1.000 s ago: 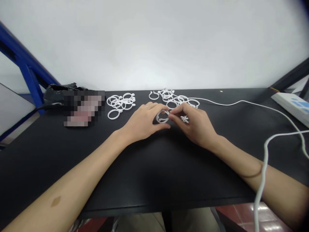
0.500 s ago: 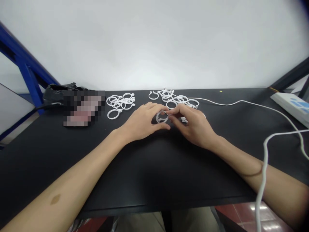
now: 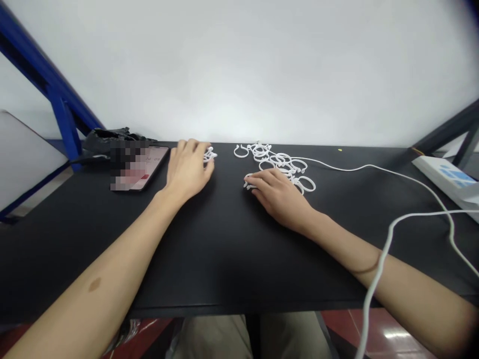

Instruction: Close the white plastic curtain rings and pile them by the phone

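My left hand (image 3: 187,169) lies palm down, fingers stretched out, over the left pile of white plastic rings (image 3: 210,155) and hides most of it. Only a few ring edges show past the fingertips. My right hand (image 3: 279,194) rests flat on the black table (image 3: 224,249), fingers extended, with the tips touching a single white ring (image 3: 247,184). Just behind that hand lies the larger right pile of white rings (image 3: 279,160).
A phone (image 3: 140,167) lies left of my left hand, with a crumpled black bag (image 3: 108,135) behind it. A white cable (image 3: 389,234) runs across the right side over my right forearm. A white power strip (image 3: 447,179) sits at the right edge. Blue frame bars (image 3: 56,94) stand at the left.
My hands have parted. The left hand moved left and back onto the left ring pile. The right hand let the shared ring go and settled flat beside the right pile. The camera shifted.
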A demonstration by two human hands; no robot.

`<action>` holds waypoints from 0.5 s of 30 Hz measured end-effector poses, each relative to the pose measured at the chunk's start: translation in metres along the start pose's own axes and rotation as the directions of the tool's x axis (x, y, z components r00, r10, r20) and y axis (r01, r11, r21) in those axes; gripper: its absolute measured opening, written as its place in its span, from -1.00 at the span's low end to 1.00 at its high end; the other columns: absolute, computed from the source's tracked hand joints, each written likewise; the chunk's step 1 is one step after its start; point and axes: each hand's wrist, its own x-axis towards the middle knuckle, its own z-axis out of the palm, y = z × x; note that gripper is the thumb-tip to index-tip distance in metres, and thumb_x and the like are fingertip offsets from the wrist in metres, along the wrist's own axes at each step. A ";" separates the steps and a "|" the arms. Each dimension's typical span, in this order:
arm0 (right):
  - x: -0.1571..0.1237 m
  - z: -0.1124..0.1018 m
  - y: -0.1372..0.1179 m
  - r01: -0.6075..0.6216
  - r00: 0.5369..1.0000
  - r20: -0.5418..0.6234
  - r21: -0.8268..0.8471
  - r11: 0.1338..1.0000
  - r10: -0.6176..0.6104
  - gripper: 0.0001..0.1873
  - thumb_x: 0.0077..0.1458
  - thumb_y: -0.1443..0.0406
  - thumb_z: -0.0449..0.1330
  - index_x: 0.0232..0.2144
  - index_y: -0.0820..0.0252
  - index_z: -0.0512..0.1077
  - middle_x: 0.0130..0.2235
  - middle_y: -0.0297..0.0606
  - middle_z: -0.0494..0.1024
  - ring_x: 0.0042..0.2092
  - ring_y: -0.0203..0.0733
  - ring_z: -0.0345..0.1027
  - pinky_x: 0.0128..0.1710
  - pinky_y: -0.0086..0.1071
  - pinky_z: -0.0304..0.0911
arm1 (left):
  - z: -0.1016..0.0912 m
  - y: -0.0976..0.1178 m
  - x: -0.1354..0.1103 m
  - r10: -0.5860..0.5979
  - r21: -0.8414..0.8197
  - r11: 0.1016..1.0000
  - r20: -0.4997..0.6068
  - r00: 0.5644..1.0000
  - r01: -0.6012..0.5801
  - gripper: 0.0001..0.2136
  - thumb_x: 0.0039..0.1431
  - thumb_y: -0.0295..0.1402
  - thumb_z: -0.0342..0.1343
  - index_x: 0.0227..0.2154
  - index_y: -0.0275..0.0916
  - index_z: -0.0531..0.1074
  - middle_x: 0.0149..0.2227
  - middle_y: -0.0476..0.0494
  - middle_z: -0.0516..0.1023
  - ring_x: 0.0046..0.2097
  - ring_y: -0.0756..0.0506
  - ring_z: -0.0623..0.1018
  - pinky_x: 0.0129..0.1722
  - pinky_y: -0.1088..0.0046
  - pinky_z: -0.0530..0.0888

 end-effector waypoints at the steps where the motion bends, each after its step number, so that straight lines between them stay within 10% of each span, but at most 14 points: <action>1: 0.000 0.000 -0.001 0.014 0.999 0.028 -0.010 1.000 -0.014 -0.68 0.30 0.38 -0.01 0.02 0.33 0.42 -0.02 -0.02 0.52 -0.02 0.00 0.28 0.07 -0.10 0.26 | 0.001 -0.004 -0.001 -0.045 0.033 0.998 -0.007 0.999 0.045 -0.63 0.27 -0.29 -0.06 0.08 -0.30 0.37 0.03 -0.33 0.44 0.08 -0.37 0.35 0.03 0.06 0.33; 8: 0.000 -0.006 -0.001 -0.015 0.998 0.056 0.046 0.999 0.012 -0.84 0.26 0.34 0.07 -0.21 0.24 0.45 -0.22 -0.09 0.55 -0.17 -0.06 0.31 -0.09 -0.14 0.29 | 0.005 0.012 -0.010 0.096 -0.144 0.985 0.025 0.995 -0.092 -0.61 0.22 -0.32 -0.03 0.10 -0.27 0.35 0.11 -0.30 0.38 0.11 -0.37 0.29 0.09 0.00 0.26; 15: -0.004 -0.016 -0.004 -0.243 0.941 -0.146 0.332 0.911 0.304 -0.94 0.16 0.30 0.22 -0.29 0.16 0.40 -0.31 -0.28 0.56 -0.28 -0.20 0.42 -0.26 -0.33 0.32 | -0.004 0.058 -0.028 0.425 -0.507 0.811 0.170 0.889 -0.291 -0.45 0.21 -0.06 0.07 0.18 -0.24 0.24 0.12 -0.21 0.42 0.09 -0.25 0.33 0.12 0.09 0.27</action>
